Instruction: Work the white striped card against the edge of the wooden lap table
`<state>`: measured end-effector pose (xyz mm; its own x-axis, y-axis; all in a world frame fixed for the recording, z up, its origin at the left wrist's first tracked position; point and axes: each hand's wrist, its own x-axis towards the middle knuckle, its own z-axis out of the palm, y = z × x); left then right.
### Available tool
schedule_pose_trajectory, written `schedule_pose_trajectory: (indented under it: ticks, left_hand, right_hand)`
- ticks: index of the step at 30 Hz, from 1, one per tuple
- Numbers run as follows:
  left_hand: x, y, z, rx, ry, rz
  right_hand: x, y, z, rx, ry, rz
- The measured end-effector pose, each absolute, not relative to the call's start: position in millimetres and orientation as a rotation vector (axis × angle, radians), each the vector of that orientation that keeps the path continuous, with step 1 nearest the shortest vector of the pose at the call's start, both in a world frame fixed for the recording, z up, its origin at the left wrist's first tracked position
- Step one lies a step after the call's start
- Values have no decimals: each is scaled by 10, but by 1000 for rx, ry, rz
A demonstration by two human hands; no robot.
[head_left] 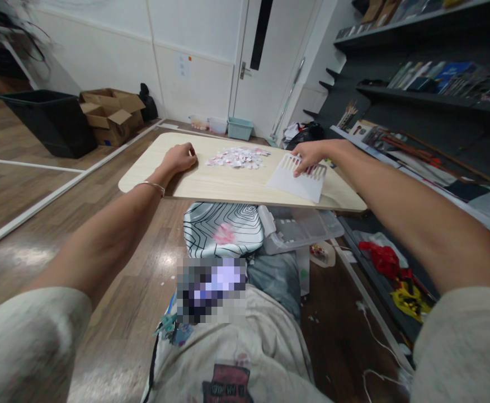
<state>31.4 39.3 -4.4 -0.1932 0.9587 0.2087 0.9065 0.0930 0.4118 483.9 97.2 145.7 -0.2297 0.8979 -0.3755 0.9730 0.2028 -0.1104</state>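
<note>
Right hand [309,154] grips a white slotted card [297,183]; left hand [180,157] curls on the tabletop [224,183], grip unclear.

apparent workshop with crowded shelves [390,56]

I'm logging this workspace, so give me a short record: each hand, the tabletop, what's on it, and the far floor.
Left hand: curled, at the tabletop's left side; contents unclear
Right hand: gripping a white slotted sheet
Tabletop: pale wood grain, rounded corners
On top: small whitish paper-like scraps, heaped between the hands
Far floor: black bin, open cardboard boxes, teal tub
</note>
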Motion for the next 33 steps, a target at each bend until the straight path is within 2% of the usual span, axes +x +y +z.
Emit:
schedule_pose_trajectory:
  ticks: [8,13,17,33]
  left_hand:
    - [255,475,-107,1942,2231,707]
    - [257,493,-128,1951,2261,701]
    - [297,448,-96,1953,2277,691]
    - [296,443,-80,1944,2259,710]
  right_hand:
    - [5179,759,1487,1793,2329,-360]
    - [5400,744,1531,1606,2452,-178]
    - [5444,694,1543,1642,2432,-78]
    - [5573,338,1291,1814,2618,-120]
